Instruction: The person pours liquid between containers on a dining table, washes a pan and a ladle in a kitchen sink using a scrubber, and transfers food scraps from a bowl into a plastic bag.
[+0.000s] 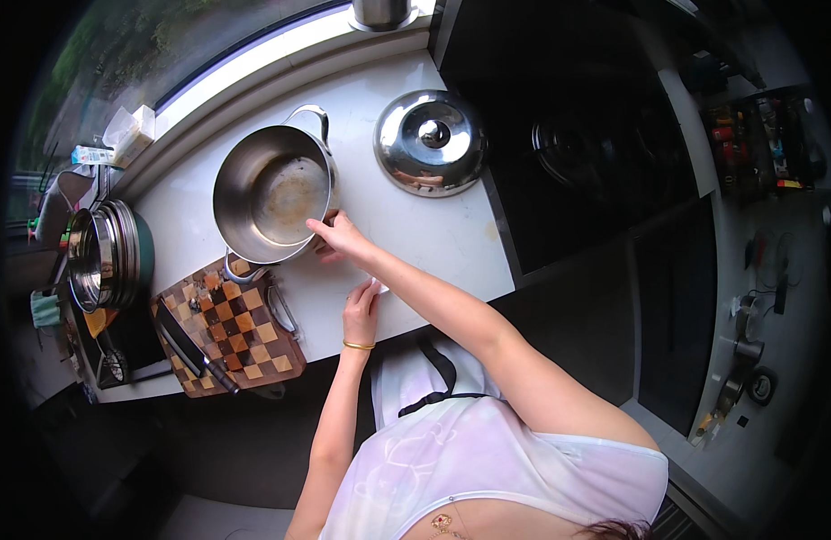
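A large stainless steel pot (290, 196) with two loop handles stands uncovered on the white countertop (415, 233). Its bottom bears brownish stains, and nothing lies inside. My right hand (338, 237) grips the pot's near right rim, thumb over the inner side and fingers outside. Closer to the counter's front edge, my left hand (363, 316) wears a gold bangle and pinches something small and white (382, 286), perhaps a tissue; most of it is hidden. To the pot's right rests a shiny domed steel lid (429, 143), knob up.
A checkered wooden cutting board (236, 331) lies at the left front, with a black-handled knife (193, 351) on it. Farther left, several steel basins (105, 256) stand stacked on edge. A tissue box (135, 135) sits by the window. A black cooktop (564, 155) borders the counter's right.
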Tool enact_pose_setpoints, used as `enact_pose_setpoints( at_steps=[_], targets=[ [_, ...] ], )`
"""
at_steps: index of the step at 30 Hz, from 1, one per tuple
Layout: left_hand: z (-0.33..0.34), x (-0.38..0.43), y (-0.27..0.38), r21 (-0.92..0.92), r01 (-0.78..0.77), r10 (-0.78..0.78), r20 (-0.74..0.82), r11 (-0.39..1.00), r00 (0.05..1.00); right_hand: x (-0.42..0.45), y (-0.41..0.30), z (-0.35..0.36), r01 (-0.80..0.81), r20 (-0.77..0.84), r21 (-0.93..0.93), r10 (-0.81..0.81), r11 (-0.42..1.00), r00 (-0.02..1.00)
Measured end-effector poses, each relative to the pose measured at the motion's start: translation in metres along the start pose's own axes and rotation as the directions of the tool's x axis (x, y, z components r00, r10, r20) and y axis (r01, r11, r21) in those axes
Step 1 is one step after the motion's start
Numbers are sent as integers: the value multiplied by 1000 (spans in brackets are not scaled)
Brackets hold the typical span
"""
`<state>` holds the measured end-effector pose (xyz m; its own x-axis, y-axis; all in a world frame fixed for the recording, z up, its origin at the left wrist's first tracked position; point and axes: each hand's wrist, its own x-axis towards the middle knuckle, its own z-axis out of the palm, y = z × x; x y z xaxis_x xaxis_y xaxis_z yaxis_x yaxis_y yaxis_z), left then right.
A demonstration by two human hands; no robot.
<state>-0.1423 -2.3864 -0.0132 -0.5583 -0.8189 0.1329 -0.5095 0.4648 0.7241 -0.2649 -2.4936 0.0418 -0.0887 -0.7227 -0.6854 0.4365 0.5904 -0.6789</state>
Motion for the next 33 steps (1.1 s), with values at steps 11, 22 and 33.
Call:
enact_pose_setpoints(
  at_steps=[11, 22, 33],
  targets=[
    [141, 131, 96, -166, -141, 171, 177, 976, 969, -211, 110, -245, 246, -134, -179, -272, 953, 953],
    [162, 116, 148, 105, -324, 270, 353, 940, 896, -327, 189, -358, 129, -249, -214, -182, 968, 951],
    [162, 78, 144, 207, -110, 13, 420, 972, 907, -348, 195, -416, 128, -135, -344, -184, 930, 974]
  ],
)
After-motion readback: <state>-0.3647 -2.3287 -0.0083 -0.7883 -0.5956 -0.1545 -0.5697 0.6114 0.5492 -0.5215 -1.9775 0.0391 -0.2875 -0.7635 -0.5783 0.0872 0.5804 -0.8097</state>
